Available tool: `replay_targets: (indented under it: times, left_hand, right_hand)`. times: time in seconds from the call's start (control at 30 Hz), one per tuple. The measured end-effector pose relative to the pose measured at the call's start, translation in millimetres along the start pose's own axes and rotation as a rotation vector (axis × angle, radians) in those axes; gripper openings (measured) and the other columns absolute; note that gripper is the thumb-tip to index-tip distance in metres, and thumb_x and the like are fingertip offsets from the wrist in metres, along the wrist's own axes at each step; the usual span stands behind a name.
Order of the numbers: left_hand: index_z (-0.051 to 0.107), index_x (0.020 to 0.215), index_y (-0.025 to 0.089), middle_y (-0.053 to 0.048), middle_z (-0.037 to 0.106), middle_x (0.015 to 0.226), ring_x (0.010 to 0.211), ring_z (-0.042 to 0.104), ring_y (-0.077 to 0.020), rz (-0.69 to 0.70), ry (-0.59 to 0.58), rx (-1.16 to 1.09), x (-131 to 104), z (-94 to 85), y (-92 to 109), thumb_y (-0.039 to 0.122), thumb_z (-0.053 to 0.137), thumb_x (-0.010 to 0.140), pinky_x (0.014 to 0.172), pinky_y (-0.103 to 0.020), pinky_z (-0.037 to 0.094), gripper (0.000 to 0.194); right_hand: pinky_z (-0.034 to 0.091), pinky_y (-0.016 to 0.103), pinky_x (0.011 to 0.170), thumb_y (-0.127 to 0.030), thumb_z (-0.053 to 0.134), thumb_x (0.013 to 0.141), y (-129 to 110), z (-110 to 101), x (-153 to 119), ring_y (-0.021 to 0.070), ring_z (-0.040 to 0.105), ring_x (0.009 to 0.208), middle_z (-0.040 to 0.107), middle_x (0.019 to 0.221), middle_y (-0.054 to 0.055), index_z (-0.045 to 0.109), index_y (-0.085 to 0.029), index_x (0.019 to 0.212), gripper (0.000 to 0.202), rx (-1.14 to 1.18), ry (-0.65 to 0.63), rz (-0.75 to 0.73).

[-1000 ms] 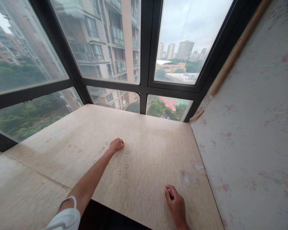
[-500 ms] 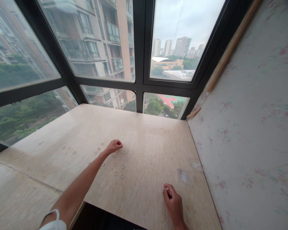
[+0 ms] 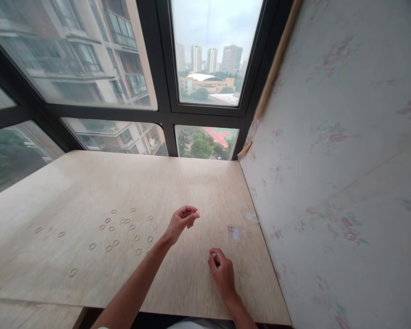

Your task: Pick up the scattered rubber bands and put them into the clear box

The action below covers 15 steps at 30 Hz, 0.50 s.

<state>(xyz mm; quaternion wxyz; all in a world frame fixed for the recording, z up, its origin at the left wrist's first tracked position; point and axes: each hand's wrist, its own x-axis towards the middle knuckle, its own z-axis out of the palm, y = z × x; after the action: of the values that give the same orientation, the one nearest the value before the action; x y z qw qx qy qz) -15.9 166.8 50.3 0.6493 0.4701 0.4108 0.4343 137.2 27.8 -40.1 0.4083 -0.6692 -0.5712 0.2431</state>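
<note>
My left hand (image 3: 183, 221) is raised over the pale, stone-patterned surface with thumb and fingers pinched together. A tiny pale bit shows at its fingertips, too small to name. To its left lie several thin rings, among them a reddish ring (image 3: 108, 220), a pale ring (image 3: 150, 218) and another ring (image 3: 137, 238). My right hand (image 3: 222, 272) is nearer to me on the right, its fingers curled and the thumb pressed to the index fingertip. Whatever that pinch holds, if anything, is hidden.
Two clear plastic packets (image 3: 235, 232) (image 3: 250, 216) lie by the flowered wall (image 3: 329, 183) on the right. Dark window frames (image 3: 205, 119) close off the back. Single rings (image 3: 73, 272) (image 3: 39, 230) lie farther left, and the surface's front edge (image 3: 192, 314) is close to me.
My left hand has moved off the rings to the right, closer to my right hand, still pinched. The view has turned right. My right hand keeps its curled shape.
</note>
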Motion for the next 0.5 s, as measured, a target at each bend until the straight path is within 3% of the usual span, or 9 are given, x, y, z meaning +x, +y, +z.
replay_targets:
  times: [0.13, 0.23, 0.5]
  left_hand:
    - [0.064, 0.084, 0.013, -0.005, 0.065, 0.074, 0.056, 0.052, -0.0092, 0.008, -0.076, 0.172, 10.3, 50.9, -17.7, 0.038, 0.073, 0.068, 0.048, -0.019, 0.037, 0.031]
    - [0.066, 0.081, 0.014, -0.006, 0.066, 0.074, 0.059, 0.054, -0.0112, 0.046, -0.085, 0.276, 18.2, 77.7, -33.6, 0.037, 0.068, 0.072, 0.053, -0.022, 0.041, 0.025]
    - [0.071, 0.08, 0.017, -0.005, 0.064, 0.083, 0.066, 0.054, -0.0127, 0.21, -0.139, 0.752, 31.6, 109.8, -60.5, 0.021, 0.06, 0.076, 0.067, -0.027, 0.043, 0.013]
  right_hand:
    - [0.033, 0.021, 0.046, -0.034, 0.043, 0.088, 0.5, -0.5, 0.8, 0.0127, 0.049, 0.044, 0.053, 0.05, -0.002, 0.065, -0.015, 0.09, 0.028, 0.021, -0.011, 0.021]
    - [0.032, 0.021, 0.046, -0.034, 0.043, 0.089, 0.0, -1.7, 1.1, 0.0131, 0.049, 0.045, 0.052, 0.05, -0.003, 0.064, -0.016, 0.091, 0.028, 0.045, -0.014, 0.042]
    - [0.032, 0.022, 0.047, -0.034, 0.042, 0.09, -1.6, -3.4, 1.3, 0.0131, 0.048, 0.045, 0.051, 0.051, -0.003, 0.063, -0.016, 0.092, 0.028, 0.121, -0.034, 0.065]
